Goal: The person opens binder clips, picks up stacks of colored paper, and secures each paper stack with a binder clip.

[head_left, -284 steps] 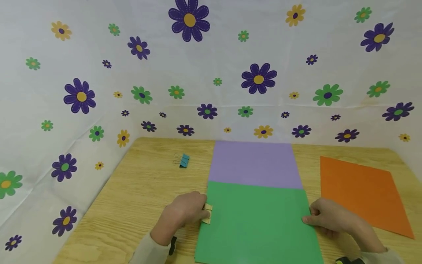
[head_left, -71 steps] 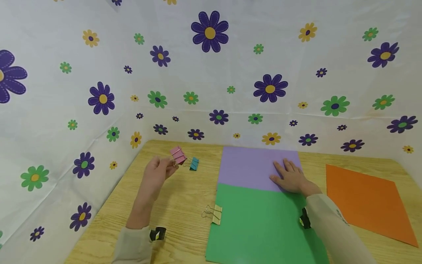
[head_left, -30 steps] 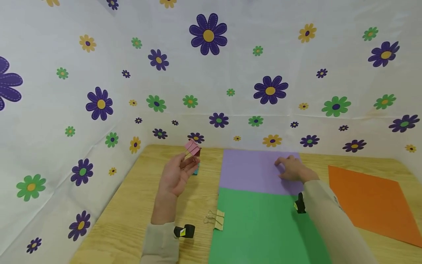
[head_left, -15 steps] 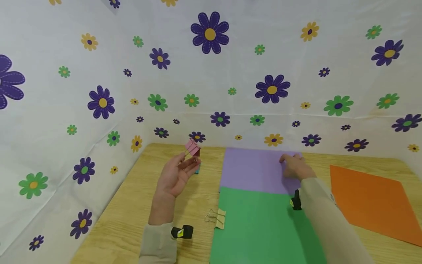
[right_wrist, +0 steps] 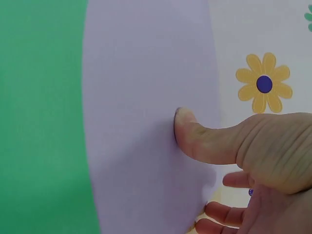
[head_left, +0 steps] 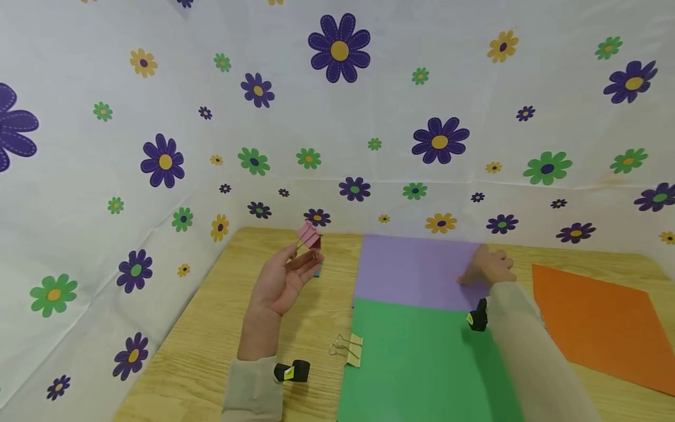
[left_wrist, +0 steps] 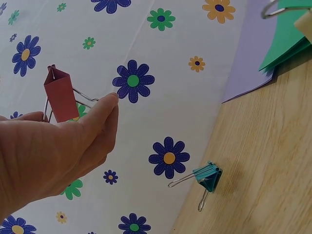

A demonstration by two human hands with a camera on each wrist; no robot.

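My left hand [head_left: 278, 284] is raised over the left of the table, pinching a pink binder clip [head_left: 308, 233] by its wire handles. In the left wrist view that binder clip's body [left_wrist: 61, 95] points upward, its jaws apart. At the right edge of the purple sheet of paper [head_left: 411, 269] is my right hand [head_left: 489, 266]. The right wrist view has its thumb [right_wrist: 195, 134] on top of the sheet and the other fingers curled at the edge. A green sheet [head_left: 416, 363] overlaps the purple one, and a yellow binder clip [head_left: 354, 350] grips its left edge.
A teal binder clip [left_wrist: 209, 175] lies on the table behind my left hand, mostly hidden in the head view. To the right an orange sheet [head_left: 601, 328] lies flat. Flower-patterned cloth [head_left: 379, 105] stands along the back and left of the table.
Earlier my left hand picked up the pink clip and brought it rightward, then stayed still. My right hand lay flat on the purple sheet, then curled and slid right to its edge.
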